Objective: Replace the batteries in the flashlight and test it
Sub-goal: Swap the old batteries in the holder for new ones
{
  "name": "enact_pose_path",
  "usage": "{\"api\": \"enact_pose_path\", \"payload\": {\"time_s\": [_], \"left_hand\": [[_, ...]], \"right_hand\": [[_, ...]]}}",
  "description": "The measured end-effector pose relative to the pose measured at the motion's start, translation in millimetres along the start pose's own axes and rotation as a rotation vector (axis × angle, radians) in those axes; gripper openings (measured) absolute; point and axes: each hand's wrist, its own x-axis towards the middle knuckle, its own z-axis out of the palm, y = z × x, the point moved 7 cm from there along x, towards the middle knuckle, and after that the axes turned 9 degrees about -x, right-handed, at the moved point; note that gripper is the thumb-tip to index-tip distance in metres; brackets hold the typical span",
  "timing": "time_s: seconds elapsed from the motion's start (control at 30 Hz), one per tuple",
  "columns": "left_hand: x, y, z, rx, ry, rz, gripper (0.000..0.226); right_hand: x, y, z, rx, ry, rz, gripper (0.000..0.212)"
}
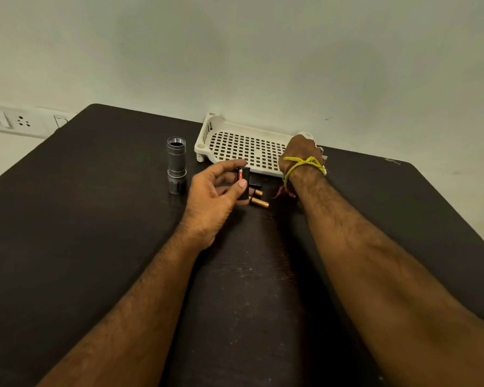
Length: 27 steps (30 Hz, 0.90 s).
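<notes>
I have the flashlight (176,164) standing upright on the dark table (95,219), head down and open end up, just left of the white perforated tray (207,135) against the wall, and nothing touches it. My left hand (213,199) pinches the black battery holder (243,182) between thumb and fingertips, raised a little over the table, with one orange-banded cell seated in it. Two loose gold-and-black batteries (259,202) lie on the table just beside and under that holder. My right hand (299,152) reaches into the right end of the tray, knuckles towards me and a yellow thread round the wrist; its fingers are hidden behind the hand, so I cannot tell whether they hold anything. The step in hand looks like loading the holder, and that is where I expect trouble. The loose cells look alike, so I could mistake a spent one for a fresh one and get no light at the test. A cell pushed in the wrong way round would give the same dead result. My pinch on the holder is light and one-handed; pressing a cell in could twist it out of my fingers. My left forearm also passes close to the upright flashlight, and a careless sweep could tip it and send it rolling.
</notes>
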Motion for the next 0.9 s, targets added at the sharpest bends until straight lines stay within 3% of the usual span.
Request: {"api": "enact_pose_path", "payload": {"time_s": [0.23, 0.43, 0.53, 0.9], "left_hand": [[0, -2, 1, 0.006, -0.04, -0.021, 0.036], [2, -4, -3, -0.022, -0.052, -0.05, 0.031], [1, -4, -2, -0.012, -0.05, -0.052, 0.03], [3, -3, -5, -0.057, -0.052, -0.026, 0.027]], "right_hand": [[10, 5, 2, 0.093, 0.029, 0.097, 0.03], [-39, -5, -7, 0.55, 0.221, 0.019, 0.016], [-80, -8, -4, 0.76, 0.296, -0.109, 0.022], [-99, 3, 15, 1.291, 0.251, -0.114, 0.023]]}}
